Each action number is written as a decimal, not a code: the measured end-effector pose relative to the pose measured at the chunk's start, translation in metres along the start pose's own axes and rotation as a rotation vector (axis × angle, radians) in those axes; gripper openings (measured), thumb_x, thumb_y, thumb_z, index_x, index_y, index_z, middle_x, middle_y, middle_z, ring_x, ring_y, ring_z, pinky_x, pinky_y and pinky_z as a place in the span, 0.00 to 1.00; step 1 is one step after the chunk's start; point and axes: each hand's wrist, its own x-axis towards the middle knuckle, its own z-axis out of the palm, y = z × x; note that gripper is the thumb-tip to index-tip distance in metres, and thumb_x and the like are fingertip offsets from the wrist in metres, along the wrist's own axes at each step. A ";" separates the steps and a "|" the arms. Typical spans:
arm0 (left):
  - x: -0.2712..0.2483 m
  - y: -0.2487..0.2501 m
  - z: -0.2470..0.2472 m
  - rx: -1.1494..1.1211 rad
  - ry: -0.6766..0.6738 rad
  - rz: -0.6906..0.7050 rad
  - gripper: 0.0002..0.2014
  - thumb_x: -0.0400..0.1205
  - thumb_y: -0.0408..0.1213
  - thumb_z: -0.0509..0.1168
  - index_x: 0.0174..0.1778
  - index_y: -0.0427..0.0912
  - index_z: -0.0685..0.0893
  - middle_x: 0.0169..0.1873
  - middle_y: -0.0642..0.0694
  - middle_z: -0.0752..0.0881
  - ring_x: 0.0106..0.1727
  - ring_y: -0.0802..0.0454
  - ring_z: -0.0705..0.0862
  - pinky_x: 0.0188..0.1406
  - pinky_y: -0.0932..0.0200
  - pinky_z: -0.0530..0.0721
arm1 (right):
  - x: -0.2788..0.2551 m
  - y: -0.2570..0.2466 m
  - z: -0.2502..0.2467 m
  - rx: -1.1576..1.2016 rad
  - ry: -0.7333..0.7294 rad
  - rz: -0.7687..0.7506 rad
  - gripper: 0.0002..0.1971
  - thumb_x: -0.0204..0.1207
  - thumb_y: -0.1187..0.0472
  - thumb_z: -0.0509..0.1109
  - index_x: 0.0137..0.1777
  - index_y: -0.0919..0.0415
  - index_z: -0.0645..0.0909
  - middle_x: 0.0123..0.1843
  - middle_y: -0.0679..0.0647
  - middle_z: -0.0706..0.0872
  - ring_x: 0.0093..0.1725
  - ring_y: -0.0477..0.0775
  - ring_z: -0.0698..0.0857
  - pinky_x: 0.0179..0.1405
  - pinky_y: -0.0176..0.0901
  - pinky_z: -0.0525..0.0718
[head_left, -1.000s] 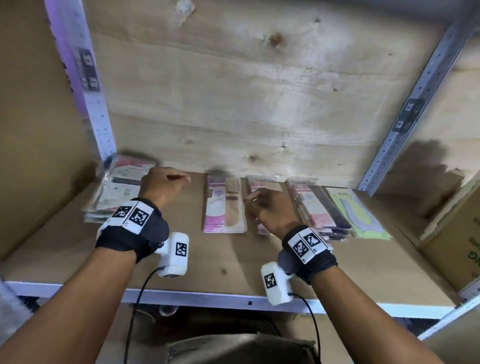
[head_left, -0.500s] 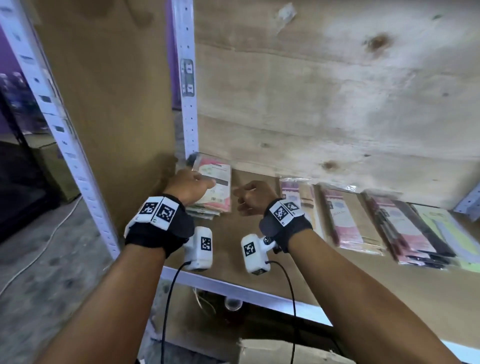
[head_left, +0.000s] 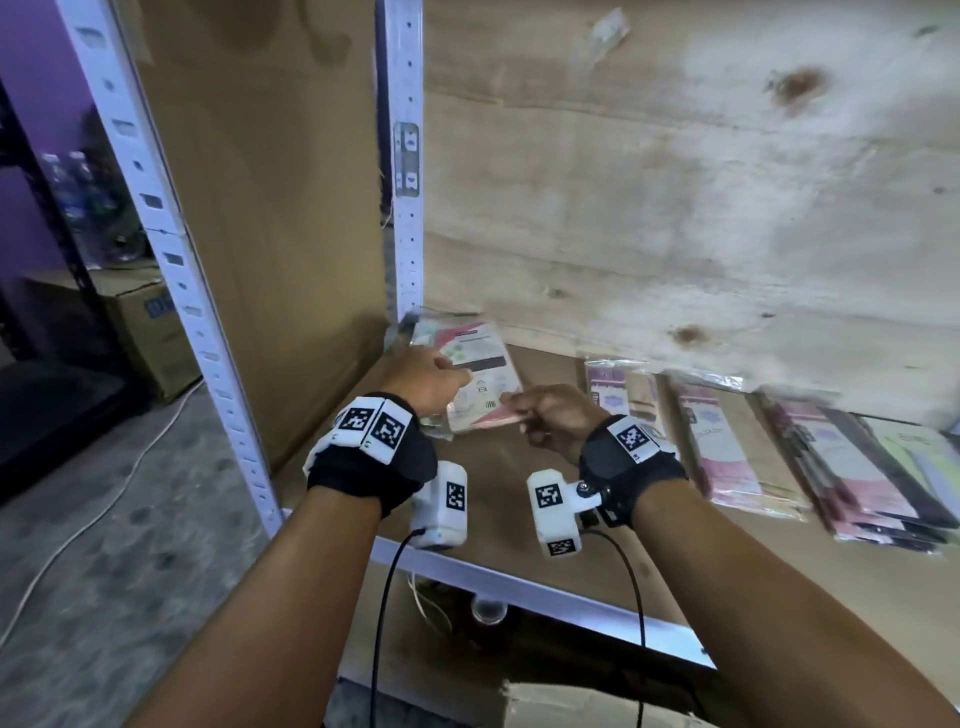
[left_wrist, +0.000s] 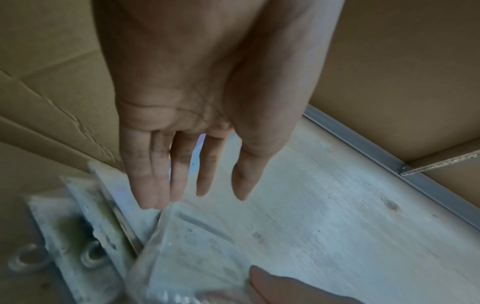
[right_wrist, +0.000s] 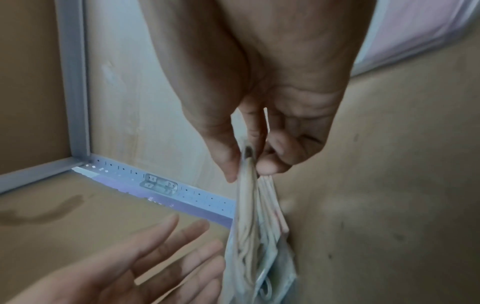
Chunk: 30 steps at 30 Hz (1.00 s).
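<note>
A stack of flat plastic-wrapped packets (head_left: 470, 374) lies in the far left corner of the wooden shelf (head_left: 498, 499). My right hand (head_left: 514, 408) pinches the stack's near right edge between thumb and fingers. In the right wrist view the packets (right_wrist: 259, 236) hang edge-on from that pinch (right_wrist: 246, 164). My left hand (head_left: 449, 376) hovers over the stack's left side with straight fingers (left_wrist: 179, 181) and holds nothing. The left wrist view shows the packets (left_wrist: 187, 246) just below its fingertips. It also shows my right hand's thumb (left_wrist: 275, 283).
More packets lie in rows to the right (head_left: 727, 441), (head_left: 878, 467). A perforated metal upright (head_left: 405, 156) and a cardboard side panel (head_left: 260, 208) close the left side, plywood (head_left: 675, 182) the back. A metal rail (head_left: 519, 587) edges the shelf front. A box (head_left: 140, 322) sits on the floor.
My head turned left. The right hand moved left from the middle packets and took hold of the left stack's edge. The left hand's fingers straightened over that stack.
</note>
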 end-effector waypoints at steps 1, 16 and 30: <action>0.000 0.004 0.003 -0.042 -0.007 -0.013 0.17 0.77 0.52 0.70 0.56 0.45 0.88 0.64 0.48 0.86 0.59 0.47 0.86 0.67 0.49 0.82 | -0.006 0.000 -0.006 0.014 0.003 -0.022 0.16 0.78 0.67 0.74 0.62 0.76 0.83 0.50 0.65 0.85 0.30 0.50 0.75 0.30 0.40 0.72; -0.040 0.087 0.058 -1.172 -0.258 -0.159 0.12 0.82 0.38 0.71 0.54 0.37 0.79 0.49 0.32 0.88 0.48 0.42 0.91 0.34 0.54 0.92 | -0.109 0.003 -0.109 -0.808 0.241 -0.823 0.17 0.67 0.60 0.83 0.56 0.52 0.90 0.48 0.51 0.81 0.42 0.43 0.78 0.49 0.37 0.78; -0.053 0.123 0.150 -0.990 -0.476 -0.087 0.07 0.80 0.29 0.71 0.54 0.36 0.84 0.53 0.33 0.91 0.48 0.44 0.91 0.40 0.54 0.92 | -0.113 0.055 -0.216 -0.167 0.083 -0.238 0.11 0.77 0.54 0.75 0.57 0.56 0.85 0.57 0.62 0.91 0.60 0.66 0.88 0.63 0.56 0.82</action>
